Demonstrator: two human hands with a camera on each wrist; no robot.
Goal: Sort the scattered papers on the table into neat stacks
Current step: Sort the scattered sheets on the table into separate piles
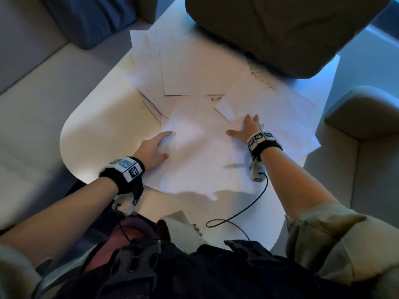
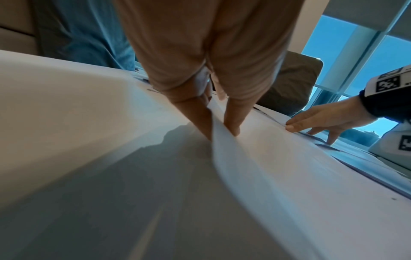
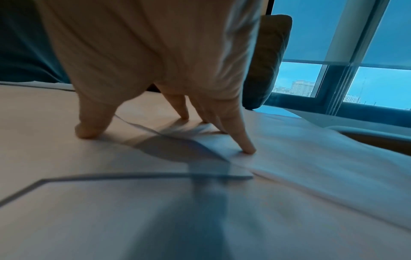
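Hands working the papers (image 1: 194, 83) on the desk (image 1: 90, 130)
Left hand (image 1: 153, 147) is pinching a sheet's (image 1: 194, 152) edge — right hand (image 1: 246, 128) is pressing flat, fingers (image 3: 244, 142) spread.

The papers (image 1: 194, 147) were thin, smooth and matt — some had grey print. The table (image 1: 97, 117) was white, smooth and a little shiny. The cushion (image 1: 280, 29) was soft cloth — matt olive. The cable (image 1: 248, 208) was black plastic.
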